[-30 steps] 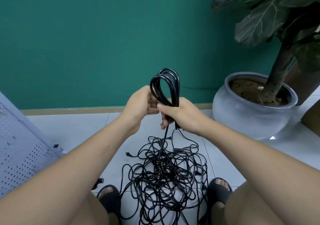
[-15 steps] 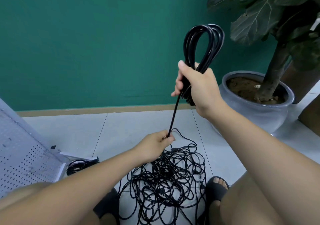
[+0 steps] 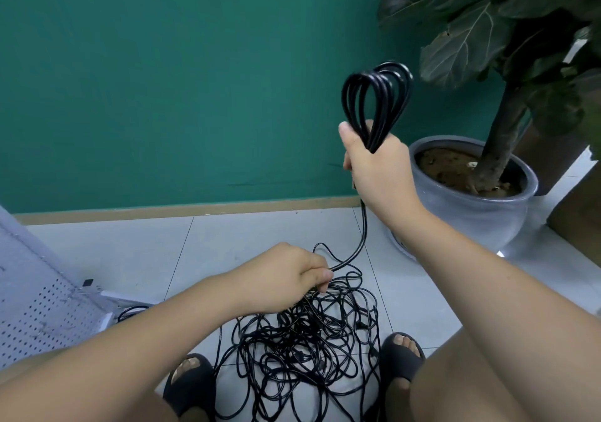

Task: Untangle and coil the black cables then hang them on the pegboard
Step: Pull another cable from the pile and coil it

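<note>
- Hands, together at chest height a second ago, are now apart: the right hand (image 3: 379, 168) is up with the coil, the left hand (image 3: 286, 278) down at the heap. The strand (image 3: 363, 233) between them, straight half a second ago, now bows in a slack curve.
- Right hand: closed in a fist round the neck of the coil (image 3: 377, 96), thumb on top. The coil is several smooth, glossy black loops in a teardrop shape, standing above the fist.
- Left hand: fingers curled, pinching the strand just where it meets the pile.
- Tangled cables (image 3: 309, 350): thin, matte black, round-section, lying in loose overlapping loops on the floor between the feet, with a few small plugs among them.
- Sandals: black, soft-looking, open-toed; the left sandal (image 3: 192, 386) and right sandal (image 3: 401, 360) flank the heap, with cable touching both.
- Floor (image 3: 130, 252): pale, glossy tiles with thin grout lines; open tile lies between the heap and the wooden skirting (image 3: 195, 208).
- Pegboard (image 3: 32, 308): pale metal with rows of small holes, leaning at far left, well apart from both hands. A dark cable loop (image 3: 130, 310) lies at its lower edge.
- Wall (image 3: 162, 80): flat, matte green.
- Pot (image 3: 471, 217): round, glazed grey, soil inside, close to the right forearm. The plant (image 3: 471, 41) has broad, veined, dark leaves overhanging near the coil's top.
</note>
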Available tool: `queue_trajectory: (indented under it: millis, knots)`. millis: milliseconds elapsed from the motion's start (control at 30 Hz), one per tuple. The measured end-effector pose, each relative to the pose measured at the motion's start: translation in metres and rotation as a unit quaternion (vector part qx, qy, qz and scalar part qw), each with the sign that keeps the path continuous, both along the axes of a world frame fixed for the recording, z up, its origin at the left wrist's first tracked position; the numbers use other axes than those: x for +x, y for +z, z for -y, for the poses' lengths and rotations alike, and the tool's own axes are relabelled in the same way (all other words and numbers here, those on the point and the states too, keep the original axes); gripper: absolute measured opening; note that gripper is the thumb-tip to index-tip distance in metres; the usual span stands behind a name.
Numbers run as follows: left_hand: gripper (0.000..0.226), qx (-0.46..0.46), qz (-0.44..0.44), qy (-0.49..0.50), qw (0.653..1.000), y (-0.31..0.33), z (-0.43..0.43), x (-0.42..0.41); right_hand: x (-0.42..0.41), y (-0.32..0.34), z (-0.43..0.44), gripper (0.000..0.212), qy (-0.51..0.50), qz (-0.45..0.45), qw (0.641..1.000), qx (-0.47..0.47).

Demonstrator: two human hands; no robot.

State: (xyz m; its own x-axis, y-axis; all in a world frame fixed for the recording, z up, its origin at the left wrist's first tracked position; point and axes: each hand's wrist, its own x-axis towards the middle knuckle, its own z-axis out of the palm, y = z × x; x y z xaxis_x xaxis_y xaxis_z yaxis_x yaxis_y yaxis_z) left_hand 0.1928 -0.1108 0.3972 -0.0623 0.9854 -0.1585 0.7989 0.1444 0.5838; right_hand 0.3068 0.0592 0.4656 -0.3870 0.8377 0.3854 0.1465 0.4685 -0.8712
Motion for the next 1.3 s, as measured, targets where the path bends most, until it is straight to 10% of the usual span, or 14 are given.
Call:
queue_trajectory:
  millis: [433, 833, 1033, 1300]
  knots:
    - [0.027, 0.253, 0.104, 0.093, 0.957, 0.071, 0.024, -0.027, -0.01, -0.019, 0.028, 0.086, 0.205, 0.174, 0.963, -0.029]
    - [0.047, 0.382, -0.098, 0.157, 0.906, 0.083, 0.024, -0.061, -0.007, -0.031, 0.06, 0.079, 0.452, 0.174, 0.822, -0.299]
    - [0.056, 0.369, -0.089, 0.174, 0.909, 0.075, 0.016, -0.065, -0.002, -0.034, 0.069, 0.036, 0.441, 0.241, 0.844, -0.186]
    - [0.045, 0.318, 0.158, 0.247, 0.902, 0.058, -0.001, -0.045, -0.008, -0.026, 0.073, 0.02, 0.398, 0.17, 0.892, -0.131]
